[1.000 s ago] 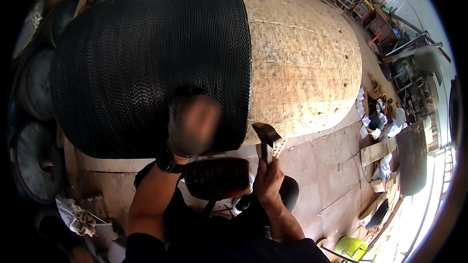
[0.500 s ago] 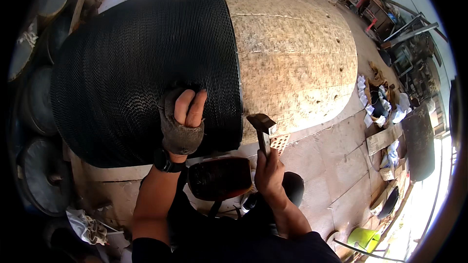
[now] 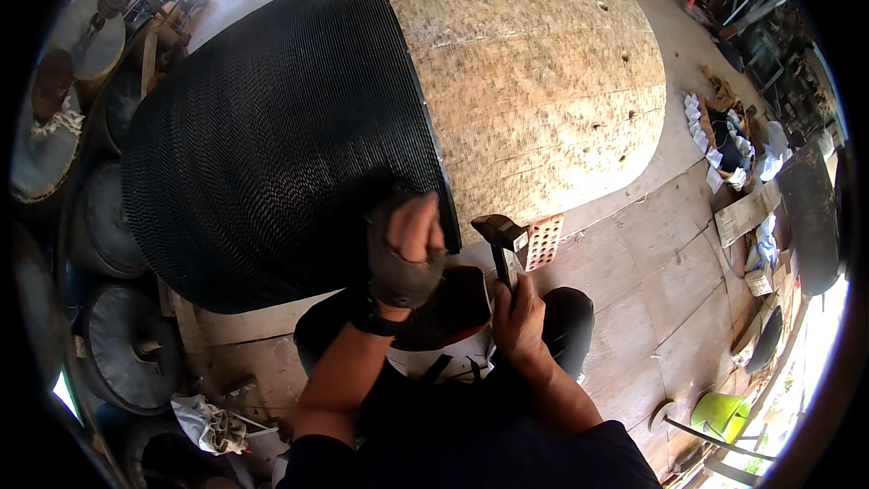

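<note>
Before me lies a large barrel-shaped drum. Its left part is wrapped in a black ribbed covering (image 3: 272,127); its right part is bare tan, wood-like surface (image 3: 525,81) with small dark holes. My left hand (image 3: 409,249), in a dark fingerless glove, is at the lower front of the black part, close to its right edge. Its fingers are curled in, and whatever they hold is hidden. My right hand (image 3: 520,321) grips a hammer (image 3: 503,240) by the handle, head up, just below the tan surface.
Beneath the drum's front stands a perforated block (image 3: 544,242). A dark container (image 3: 462,308) sits between my knees. Round drums (image 3: 131,349) line the left side. To the right are a white-edged sack (image 3: 724,140), a board (image 3: 748,215) and a yellow-green bucket (image 3: 720,417).
My left hand has moved right along the black covering toward its edge. The hammer stays in my right hand, head still up. The whole view has shifted somewhat.
</note>
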Action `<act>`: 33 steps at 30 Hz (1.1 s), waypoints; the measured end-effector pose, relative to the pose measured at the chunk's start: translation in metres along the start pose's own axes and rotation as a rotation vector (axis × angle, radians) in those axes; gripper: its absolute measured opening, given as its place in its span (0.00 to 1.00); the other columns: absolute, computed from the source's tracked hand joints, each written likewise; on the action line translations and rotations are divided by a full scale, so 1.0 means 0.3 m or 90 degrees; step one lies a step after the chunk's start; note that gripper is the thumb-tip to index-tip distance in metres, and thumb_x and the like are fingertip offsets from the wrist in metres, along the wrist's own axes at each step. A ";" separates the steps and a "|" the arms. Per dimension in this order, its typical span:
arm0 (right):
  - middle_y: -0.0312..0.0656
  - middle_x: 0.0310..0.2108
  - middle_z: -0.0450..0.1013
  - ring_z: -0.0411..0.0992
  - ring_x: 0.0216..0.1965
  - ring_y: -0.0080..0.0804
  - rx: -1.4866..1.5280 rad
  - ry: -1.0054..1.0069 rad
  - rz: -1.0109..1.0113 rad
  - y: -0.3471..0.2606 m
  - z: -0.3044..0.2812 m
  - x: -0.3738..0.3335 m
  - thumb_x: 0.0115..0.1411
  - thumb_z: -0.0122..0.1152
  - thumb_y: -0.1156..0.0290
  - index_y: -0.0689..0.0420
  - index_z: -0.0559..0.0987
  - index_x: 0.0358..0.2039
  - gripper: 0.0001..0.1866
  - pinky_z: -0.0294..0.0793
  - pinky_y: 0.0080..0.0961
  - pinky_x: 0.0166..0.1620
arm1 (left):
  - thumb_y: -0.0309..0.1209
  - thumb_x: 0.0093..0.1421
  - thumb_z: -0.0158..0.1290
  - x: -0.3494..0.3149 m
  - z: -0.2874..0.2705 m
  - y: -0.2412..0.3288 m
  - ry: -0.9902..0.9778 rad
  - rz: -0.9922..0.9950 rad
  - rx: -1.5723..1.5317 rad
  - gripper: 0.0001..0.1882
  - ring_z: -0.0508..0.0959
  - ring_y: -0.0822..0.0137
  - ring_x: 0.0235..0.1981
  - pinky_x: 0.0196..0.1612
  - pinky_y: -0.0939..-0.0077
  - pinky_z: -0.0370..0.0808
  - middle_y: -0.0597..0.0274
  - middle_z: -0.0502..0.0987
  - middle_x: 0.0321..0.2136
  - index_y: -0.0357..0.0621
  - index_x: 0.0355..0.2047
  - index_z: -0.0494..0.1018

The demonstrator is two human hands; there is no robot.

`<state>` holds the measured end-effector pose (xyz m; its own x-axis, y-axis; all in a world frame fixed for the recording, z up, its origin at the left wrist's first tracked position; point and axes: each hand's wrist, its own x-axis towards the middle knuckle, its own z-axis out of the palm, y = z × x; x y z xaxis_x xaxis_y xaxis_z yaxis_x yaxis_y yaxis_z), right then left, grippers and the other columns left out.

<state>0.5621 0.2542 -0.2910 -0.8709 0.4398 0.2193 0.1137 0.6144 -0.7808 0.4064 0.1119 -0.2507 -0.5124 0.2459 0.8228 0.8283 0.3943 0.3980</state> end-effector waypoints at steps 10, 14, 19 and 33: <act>0.60 0.25 0.74 0.75 0.27 0.63 0.004 -0.025 0.021 0.051 -0.001 -0.022 0.64 0.58 0.72 0.63 0.72 0.43 0.10 0.72 0.50 0.29 | 0.15 0.51 0.57 -0.093 0.073 0.043 -0.077 -0.040 0.003 0.31 0.75 0.55 0.44 0.51 0.58 0.70 0.59 0.79 0.37 0.39 0.58 0.69; 0.61 0.25 0.74 0.75 0.27 0.64 0.015 -0.033 0.035 0.063 0.007 -0.022 0.65 0.58 0.72 0.63 0.72 0.43 0.10 0.73 0.50 0.29 | 0.15 0.50 0.58 -0.089 0.072 0.054 -0.100 -0.047 0.029 0.32 0.75 0.55 0.42 0.51 0.57 0.70 0.59 0.79 0.36 0.39 0.58 0.69; 0.61 0.25 0.74 0.74 0.27 0.64 0.020 -0.041 0.030 0.066 0.007 -0.014 0.65 0.58 0.71 0.63 0.71 0.43 0.10 0.73 0.50 0.29 | 0.15 0.49 0.57 -0.072 0.081 0.063 -0.105 -0.074 0.019 0.32 0.76 0.57 0.38 0.48 0.58 0.70 0.58 0.78 0.34 0.39 0.57 0.68; 0.58 0.22 0.72 0.73 0.23 0.63 -0.023 -0.011 -0.102 0.038 -0.006 0.017 0.65 0.54 0.77 0.65 0.67 0.44 0.10 0.70 0.48 0.26 | 0.24 0.51 0.57 -0.084 0.151 0.080 -0.087 -0.137 0.098 0.30 0.74 0.47 0.39 0.46 0.50 0.70 0.50 0.75 0.36 0.35 0.56 0.66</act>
<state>0.5599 0.2646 -0.2979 -0.8876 0.3233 0.3282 -0.0100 0.6987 -0.7153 0.4289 0.1553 -0.2804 -0.7068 0.2548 0.6600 0.6586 0.5776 0.4823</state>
